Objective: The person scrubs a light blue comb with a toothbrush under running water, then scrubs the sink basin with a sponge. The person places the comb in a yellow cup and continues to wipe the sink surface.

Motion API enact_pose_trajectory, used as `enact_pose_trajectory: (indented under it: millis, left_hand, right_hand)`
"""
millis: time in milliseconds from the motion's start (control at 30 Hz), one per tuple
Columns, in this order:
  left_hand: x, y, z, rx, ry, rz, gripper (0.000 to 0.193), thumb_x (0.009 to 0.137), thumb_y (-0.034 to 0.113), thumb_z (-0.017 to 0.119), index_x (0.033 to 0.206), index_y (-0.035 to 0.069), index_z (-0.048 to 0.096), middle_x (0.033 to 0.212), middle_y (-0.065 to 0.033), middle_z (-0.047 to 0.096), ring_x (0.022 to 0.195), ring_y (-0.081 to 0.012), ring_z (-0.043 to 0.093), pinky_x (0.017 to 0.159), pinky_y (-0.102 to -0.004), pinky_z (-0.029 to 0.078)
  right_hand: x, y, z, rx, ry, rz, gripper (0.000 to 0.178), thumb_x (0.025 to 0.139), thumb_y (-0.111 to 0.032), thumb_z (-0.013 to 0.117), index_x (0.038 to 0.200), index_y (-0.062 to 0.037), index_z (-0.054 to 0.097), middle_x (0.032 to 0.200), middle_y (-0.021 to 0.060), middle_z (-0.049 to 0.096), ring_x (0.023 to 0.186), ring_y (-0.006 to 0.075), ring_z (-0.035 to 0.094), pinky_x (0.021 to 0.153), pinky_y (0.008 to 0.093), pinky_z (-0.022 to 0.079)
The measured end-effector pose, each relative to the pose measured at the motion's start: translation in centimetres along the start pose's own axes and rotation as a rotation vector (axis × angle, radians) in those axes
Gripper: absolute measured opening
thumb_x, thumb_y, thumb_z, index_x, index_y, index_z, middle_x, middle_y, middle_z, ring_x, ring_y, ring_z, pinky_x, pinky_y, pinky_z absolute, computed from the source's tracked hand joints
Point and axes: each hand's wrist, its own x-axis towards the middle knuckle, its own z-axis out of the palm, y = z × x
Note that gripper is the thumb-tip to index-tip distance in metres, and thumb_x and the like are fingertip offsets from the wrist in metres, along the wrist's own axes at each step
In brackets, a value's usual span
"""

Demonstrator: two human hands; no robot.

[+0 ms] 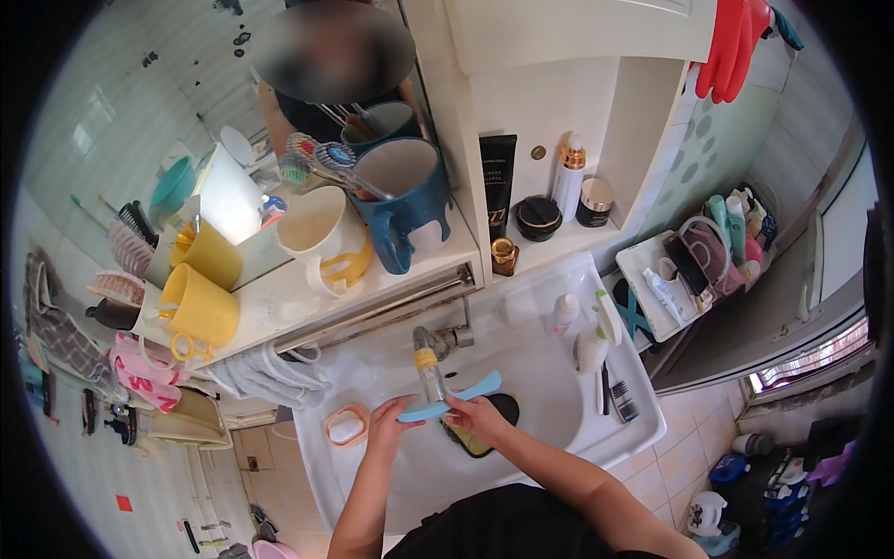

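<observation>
Well, in the head view you are holding a light blue curved strip (426, 411) across the middle of the frame, over the basin of the white sink (400, 475). Your left hand (389, 424) pinches the strip at its left end, and your right hand (479, 418) pinches it nearer the middle, leaving the right end sticking out past your fingers. The strip slants up toward the right, just at the mouth of the faucet (426, 361), which carries a yellow band; you cannot tell whether the two touch. Beneath your right hand, a dark pad with a yellowish edge (468, 443) lies in the basin, partly covered by that hand. To the left of your left hand, a pink soap dish (330, 430) holds a white bar of soap (345, 428) on the sink's rim. On the right side of the sink stand a small white bottle (563, 315) and a white bottle with a green top (590, 351); below them lie a slim black stick (604, 389) and a black brush (623, 402). Toward the upper left, a blue cup (402, 200) with toothbrushes stands beside a white-and-yellow cup (321, 233), with a yellow cup (200, 307) farther left.
</observation>
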Motion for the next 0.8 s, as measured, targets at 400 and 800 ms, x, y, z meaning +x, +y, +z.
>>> enact_pose_trajectory:
  millis: [400, 800]
  left_hand:
    - [0.5, 0.8, 1.2, -0.077, 0.049, 0.07, 0.036, 0.089, 0.026, 0.055, 0.107, -0.006, 0.053, 0.107, -0.0148, 0.057, 0.091, -0.027, 0.061, 0.077, -0.0404, 0.054]
    - [2.9, -2.0, 6.5, -0.229, -0.27, -0.134, 0.04, 0.095, 0.024, 0.039, 0.122, -0.006, 0.04, 0.113, -0.0211, 0.055, 0.098, -0.0379, 0.059, 0.081, -0.0425, 0.051]
  right_hand:
    - [1.4, -2.4, 1.4, -0.051, 0.023, -0.097, 0.026, 0.089, -0.021, 0.056, 0.104, -0.0001, 0.056, 0.092, 0.0051, 0.06, 0.081, 0.0134, 0.058, 0.074, 0.0262, 0.05]
    - [-2.6, -6.4, -3.3, -0.066, 0.197, -0.271, 0.029, 0.088, -0.024, 0.058, 0.108, -0.0041, 0.057, 0.087, 0.0007, 0.059, 0.076, 0.0105, 0.057, 0.069, 0.0247, 0.048]
